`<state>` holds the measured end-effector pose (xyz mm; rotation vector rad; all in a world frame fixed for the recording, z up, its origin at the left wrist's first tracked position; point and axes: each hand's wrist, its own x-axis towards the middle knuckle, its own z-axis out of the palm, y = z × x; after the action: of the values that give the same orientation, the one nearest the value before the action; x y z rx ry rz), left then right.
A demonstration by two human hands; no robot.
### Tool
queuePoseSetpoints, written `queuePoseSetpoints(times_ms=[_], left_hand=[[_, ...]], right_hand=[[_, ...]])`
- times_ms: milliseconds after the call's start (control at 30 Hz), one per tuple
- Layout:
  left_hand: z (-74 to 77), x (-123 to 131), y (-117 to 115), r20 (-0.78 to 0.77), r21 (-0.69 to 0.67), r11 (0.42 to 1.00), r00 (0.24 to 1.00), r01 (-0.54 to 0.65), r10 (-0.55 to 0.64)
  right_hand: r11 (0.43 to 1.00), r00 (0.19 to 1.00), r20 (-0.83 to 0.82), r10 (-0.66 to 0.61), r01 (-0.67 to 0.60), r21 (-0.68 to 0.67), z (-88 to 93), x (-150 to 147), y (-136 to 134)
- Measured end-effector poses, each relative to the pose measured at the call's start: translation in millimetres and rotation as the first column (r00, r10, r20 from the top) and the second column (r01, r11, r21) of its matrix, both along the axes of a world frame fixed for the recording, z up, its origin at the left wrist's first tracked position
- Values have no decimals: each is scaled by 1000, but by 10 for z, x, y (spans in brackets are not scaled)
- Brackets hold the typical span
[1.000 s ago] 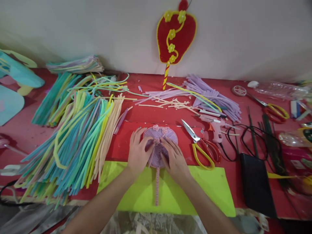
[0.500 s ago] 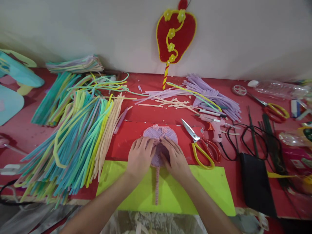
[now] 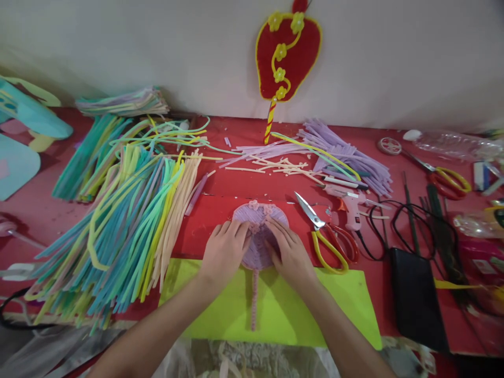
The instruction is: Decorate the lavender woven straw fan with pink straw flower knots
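A round purple fan with a twisted pink handle and small pink flowers near its top lies on a red surface, its handle over a yellow-green sheet. On the fan's left side rests my left hand, its fingertips pressed by a pink flower near the middle. My right hand lies on the fan's right side, fingertips close to the same flower. Whatever is between the fingertips is too small to make out. Right of the fan lie scissors with red and yellow handles, blades apart.
Bundles of coloured pipe cleaners cover the left. Purple stems and cut pale pieces lie behind. A red fan stands against the wall. At right are a pink glue gun, a black box and more scissors.
My right hand has shifted slightly right and its fingers have spread a little, so more of the fan's middle and the flowers shows. The whole view has moved slightly.
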<state>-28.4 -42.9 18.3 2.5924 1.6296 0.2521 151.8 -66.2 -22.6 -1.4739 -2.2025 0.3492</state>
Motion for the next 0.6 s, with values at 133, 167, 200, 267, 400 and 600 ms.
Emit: queuePoseSetpoints(times_ms=[133,167,200,267,400,600], left_hand=[[31,-32,-9,-18,-31,999,999,-27,27],[32,-44,-7,-30,-28,999,999,-16,15],[31,-56,-3,-40,-21,1000,999,1,-2],[23,-85,10,-48,-8,999,998,31,-31],[8,-144,43,-38,-7,998,997,68,-69],[22,-228,101,-9,3,979,979,204,-204]], right_hand=[[1000,996,89,-7,7,9,12,-11,-7],[1000,995,98,-10,9,15,12,-12,-9],[1000,995,103,-12,10,21,10,-12,-10],[1000,994,108,-8,5,25,7,-10,-10],[1000,993,116,-4,3,10,23,-15,-3],[1000,993,117,-14,15,-2,71,-37,3]])
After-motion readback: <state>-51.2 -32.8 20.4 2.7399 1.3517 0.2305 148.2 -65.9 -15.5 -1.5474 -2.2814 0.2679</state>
